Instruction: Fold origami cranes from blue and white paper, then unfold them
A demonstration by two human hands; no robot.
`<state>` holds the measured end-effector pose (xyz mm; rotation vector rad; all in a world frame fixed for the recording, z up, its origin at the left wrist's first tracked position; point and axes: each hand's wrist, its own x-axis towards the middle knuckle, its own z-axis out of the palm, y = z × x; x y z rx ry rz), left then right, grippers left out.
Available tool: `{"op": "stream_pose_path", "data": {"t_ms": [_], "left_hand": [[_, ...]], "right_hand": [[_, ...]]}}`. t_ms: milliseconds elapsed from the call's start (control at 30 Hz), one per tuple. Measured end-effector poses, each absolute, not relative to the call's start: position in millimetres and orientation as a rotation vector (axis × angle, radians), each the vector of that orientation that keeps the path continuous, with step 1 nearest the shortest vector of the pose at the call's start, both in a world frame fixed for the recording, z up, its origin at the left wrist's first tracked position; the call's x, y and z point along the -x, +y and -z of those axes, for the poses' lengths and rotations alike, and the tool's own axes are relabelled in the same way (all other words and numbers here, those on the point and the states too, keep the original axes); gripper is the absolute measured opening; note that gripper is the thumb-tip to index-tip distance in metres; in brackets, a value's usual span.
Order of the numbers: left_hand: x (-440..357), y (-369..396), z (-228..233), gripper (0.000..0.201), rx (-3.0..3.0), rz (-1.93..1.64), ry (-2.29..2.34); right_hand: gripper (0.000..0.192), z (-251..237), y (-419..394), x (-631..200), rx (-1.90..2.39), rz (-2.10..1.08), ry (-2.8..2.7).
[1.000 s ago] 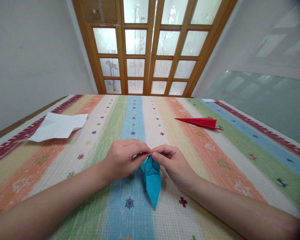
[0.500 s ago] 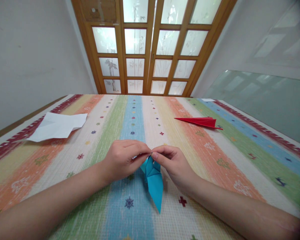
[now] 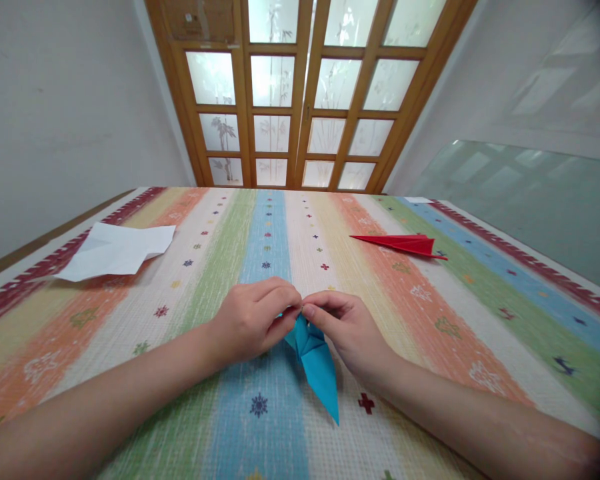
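Both of my hands pinch a blue folded paper figure (image 3: 320, 370) over the middle of the striped tablecloth (image 3: 160, 400). It looks like an origami bird, with one pointed flap hanging down toward me. My left hand (image 3: 257, 317) is closed at its upper left edge, fingertips curled over the paper. Right beside those fingertips, my right hand (image 3: 347, 327) pinches the top between thumb and forefinger. The fingers hide the upper part of the figure.
A red folded paper plane (image 3: 405, 245) lies to the right, beyond my right hand. At the left rests a creased white sheet (image 3: 117, 252). A small white paper piece (image 3: 417, 200) sits near the far right edge. Wooden glass doors (image 3: 300, 113) stand behind the table.
The blue paper figure's hanging point has swung to the right. My left fingers have curled in more around the paper; my right hand has stayed nearly still.
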<state>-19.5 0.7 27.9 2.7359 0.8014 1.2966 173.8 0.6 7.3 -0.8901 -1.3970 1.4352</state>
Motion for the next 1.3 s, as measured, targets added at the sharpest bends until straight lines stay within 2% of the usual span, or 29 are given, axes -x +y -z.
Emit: {"op": "stream_pose_path", "data": {"t_ms": [267,400,833,1067,1300], "left_hand": [[20,1,-23,0.008,-2.801,-1.372,0.778],[25,3,-24,0.015,-2.841,-1.365,0.764],[25,2,-23,0.009,-2.91,-1.407,0.762],[29,3,-21,0.016,-2.899,-1.438,0.723],[26,1,-22,0.009,-2.901,-1.453,0.774]], "right_hand": [[0.014,-10,-2,-174,0.91,-1.383,-1.448],[0.014,-7,0,-177,0.902,-1.368,-1.452],[0.016,-6,1,-177,0.884,-1.419,-1.48],[0.016,-6,1,-178,0.926,-1.365,-1.461],[0.014,-6,0,-177,0.915,-1.337,-1.459]]}}
